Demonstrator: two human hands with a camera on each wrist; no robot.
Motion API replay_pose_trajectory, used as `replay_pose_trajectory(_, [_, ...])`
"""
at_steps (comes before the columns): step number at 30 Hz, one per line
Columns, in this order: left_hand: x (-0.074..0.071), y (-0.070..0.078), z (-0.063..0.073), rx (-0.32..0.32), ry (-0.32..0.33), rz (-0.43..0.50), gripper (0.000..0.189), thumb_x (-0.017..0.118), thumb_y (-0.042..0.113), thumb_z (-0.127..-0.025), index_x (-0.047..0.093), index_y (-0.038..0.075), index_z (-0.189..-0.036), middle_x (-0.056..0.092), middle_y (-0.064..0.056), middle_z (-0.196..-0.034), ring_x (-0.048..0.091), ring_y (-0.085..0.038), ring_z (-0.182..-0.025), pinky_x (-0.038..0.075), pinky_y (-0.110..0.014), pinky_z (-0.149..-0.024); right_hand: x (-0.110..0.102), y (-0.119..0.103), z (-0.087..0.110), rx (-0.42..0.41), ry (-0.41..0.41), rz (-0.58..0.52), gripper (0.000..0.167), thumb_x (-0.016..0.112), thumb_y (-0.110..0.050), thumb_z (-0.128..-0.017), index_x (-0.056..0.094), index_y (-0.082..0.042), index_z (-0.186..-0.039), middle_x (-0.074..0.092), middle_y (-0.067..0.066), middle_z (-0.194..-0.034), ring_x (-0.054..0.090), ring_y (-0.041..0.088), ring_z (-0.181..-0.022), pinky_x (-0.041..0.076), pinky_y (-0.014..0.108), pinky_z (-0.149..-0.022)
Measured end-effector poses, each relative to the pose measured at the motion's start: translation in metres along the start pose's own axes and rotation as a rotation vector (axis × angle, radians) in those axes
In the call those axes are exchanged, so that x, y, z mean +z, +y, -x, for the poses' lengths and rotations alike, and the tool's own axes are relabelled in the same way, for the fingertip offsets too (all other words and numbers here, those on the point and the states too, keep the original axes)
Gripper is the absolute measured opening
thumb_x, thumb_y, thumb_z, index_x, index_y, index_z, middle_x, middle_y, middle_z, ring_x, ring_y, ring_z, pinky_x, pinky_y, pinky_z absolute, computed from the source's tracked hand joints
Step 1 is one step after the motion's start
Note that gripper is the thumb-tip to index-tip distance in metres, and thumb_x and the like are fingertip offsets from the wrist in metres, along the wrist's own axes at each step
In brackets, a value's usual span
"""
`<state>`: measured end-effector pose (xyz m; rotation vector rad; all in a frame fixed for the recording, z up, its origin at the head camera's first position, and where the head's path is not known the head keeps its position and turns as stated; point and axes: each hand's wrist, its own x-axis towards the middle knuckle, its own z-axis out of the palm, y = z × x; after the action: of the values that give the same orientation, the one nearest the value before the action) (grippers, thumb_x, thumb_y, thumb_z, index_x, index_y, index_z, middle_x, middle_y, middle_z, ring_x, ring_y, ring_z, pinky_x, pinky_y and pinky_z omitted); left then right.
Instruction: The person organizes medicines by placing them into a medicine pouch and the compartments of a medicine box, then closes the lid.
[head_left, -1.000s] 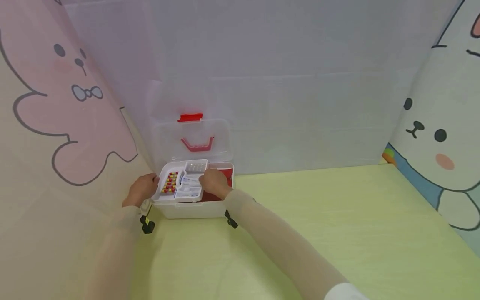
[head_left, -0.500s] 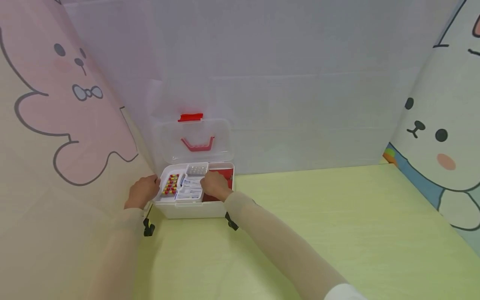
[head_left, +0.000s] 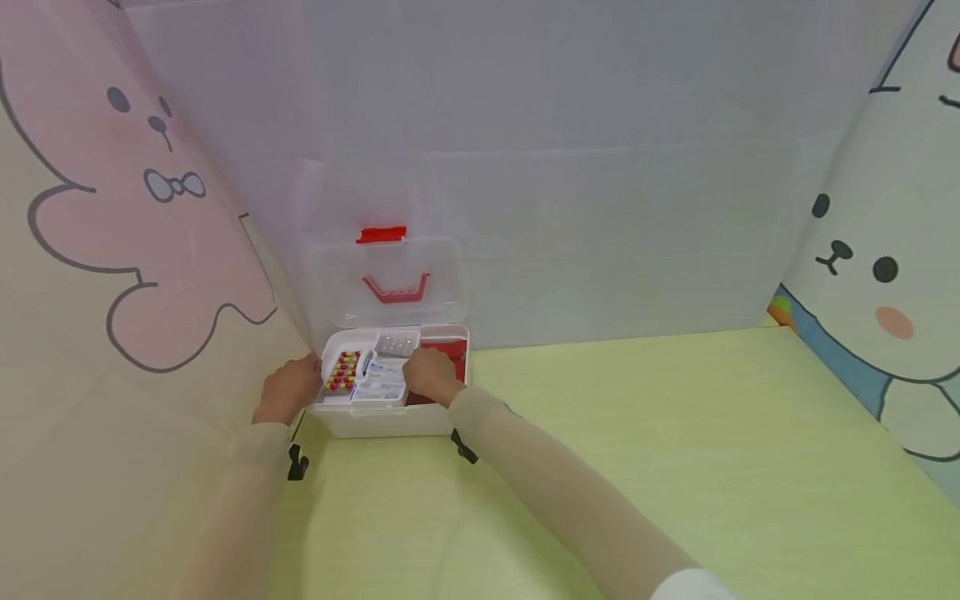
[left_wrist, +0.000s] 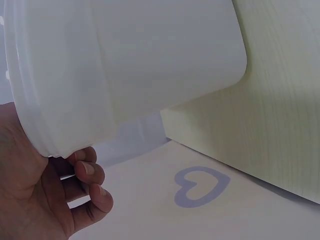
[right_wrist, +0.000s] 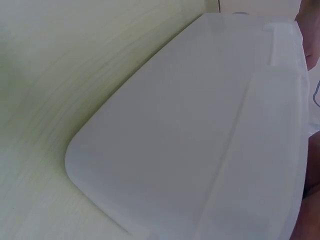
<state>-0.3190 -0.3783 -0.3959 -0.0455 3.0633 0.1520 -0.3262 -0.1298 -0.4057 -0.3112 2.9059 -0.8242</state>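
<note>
A white plastic box (head_left: 390,422) stands against the back wall with its clear lid (head_left: 444,283) raised. A white divided tray (head_left: 347,337) sits in the box's left part, level with the rim. In it lie a pack of red and yellow capsules (head_left: 343,372), a silver blister pack (head_left: 397,345) and white packets (head_left: 384,371) with blue print. My left hand (head_left: 291,388) grips the tray's left edge; its fingers (left_wrist: 89,169) curl at the box rim in the left wrist view. My right hand (head_left: 432,375) pinches the tray's right edge, its fingertips hidden.
Red items (head_left: 453,348) lie inside the box's right part. The lid carries a red handle (head_left: 396,292) and a red clasp (head_left: 381,235). A cloth wall with a printed bear (head_left: 172,250) rises close beside my left arm. The pale green table (head_left: 637,450) extends to the right.
The tray has sunk from a raised, tilted position at its left and back into the box, shifting slightly right. Both hands moved slightly right and down with it.
</note>
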Motion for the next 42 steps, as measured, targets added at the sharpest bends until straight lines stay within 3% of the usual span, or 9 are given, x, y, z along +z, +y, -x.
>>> replay_pose_trajectory(3, [-0.001, 0.0, 0.0, -0.01, -0.015, 0.016, 0.039, 0.034, 0.024, -0.105, 0.051, -0.005, -0.122, 0.062, -0.025, -0.102, 0.061, -0.037, -0.087, 0.053, -0.053, -0.076, 0.0, 0.001, 0.0, 0.006, -0.005, -0.031, 0.02, 0.049, -0.022, -0.099, 0.065, -0.01, -0.098, 0.066, 0.002, -0.085, 0.058, 0.017, -0.07, 0.052, 0.03, -0.061])
replay_pose_trajectory(11, [0.001, -0.001, -0.003, -0.019, -0.034, 0.013, 0.04, 0.033, 0.024, -0.105, 0.046, -0.007, -0.127, 0.061, -0.026, -0.103, 0.062, -0.041, -0.091, 0.053, -0.055, -0.078, -0.002, 0.001, 0.0, -0.033, 0.013, -0.018, 0.022, 0.048, -0.021, -0.1, 0.065, -0.009, -0.092, 0.063, 0.001, -0.085, 0.057, 0.017, -0.07, 0.049, 0.028, -0.059])
replay_pose_trajectory(21, [0.003, -0.004, -0.003, -0.05, -0.083, 0.079, 0.043, 0.029, 0.026, -0.106, 0.043, -0.006, -0.13, 0.058, -0.027, -0.113, 0.059, -0.041, -0.1, 0.05, -0.06, -0.089, 0.001, 0.005, 0.0, 0.001, -0.033, -0.101, 0.023, 0.047, -0.022, -0.101, 0.066, -0.011, -0.107, 0.069, 0.0, -0.094, 0.06, 0.016, -0.075, 0.055, 0.03, -0.069])
replay_pose_trajectory(27, [0.004, -0.008, -0.005, 0.012, -0.083, 0.118, 0.043, 0.025, 0.024, -0.106, 0.042, -0.009, -0.129, 0.057, -0.031, -0.117, 0.056, -0.048, -0.111, 0.046, -0.062, -0.095, 0.0, 0.006, 0.001, -0.03, -0.013, -0.153, 0.024, 0.046, -0.022, -0.101, 0.063, -0.013, -0.115, 0.067, 0.0, -0.092, 0.059, 0.017, -0.073, 0.052, 0.03, -0.065])
replay_pose_trajectory(31, [0.006, -0.011, -0.007, 0.057, -0.093, 0.162, 0.045, 0.02, 0.022, -0.106, 0.038, -0.012, -0.128, 0.053, -0.036, -0.122, 0.05, -0.053, -0.12, 0.04, -0.063, -0.102, 0.0, 0.006, -0.002, -0.028, 0.026, -0.144, 0.023, 0.046, -0.024, -0.101, 0.064, -0.012, -0.107, 0.065, 0.0, -0.086, 0.059, 0.017, -0.069, 0.049, 0.029, -0.06])
replay_pose_trajectory(36, [0.006, -0.009, -0.005, 0.01, -0.11, 0.179, 0.049, 0.019, 0.024, -0.105, 0.033, -0.012, -0.134, 0.049, -0.037, -0.128, 0.046, -0.055, -0.124, 0.039, -0.064, -0.103, -0.001, 0.005, -0.004, -0.019, 0.047, -0.102, 0.025, 0.046, -0.026, -0.101, 0.065, -0.011, -0.1, 0.067, 0.0, -0.088, 0.059, 0.015, -0.07, 0.051, 0.029, -0.062])
replay_pose_trajectory(42, [0.008, -0.006, -0.003, -0.036, -0.109, 0.181, 0.054, 0.017, 0.028, -0.106, 0.026, -0.009, -0.144, 0.042, -0.037, -0.139, 0.04, -0.055, -0.131, 0.035, -0.065, -0.107, 0.0, 0.006, -0.003, -0.013, 0.033, -0.131, 0.024, 0.045, -0.025, -0.103, 0.064, -0.012, -0.111, 0.068, -0.001, -0.094, 0.06, 0.015, -0.071, 0.051, 0.028, -0.063])
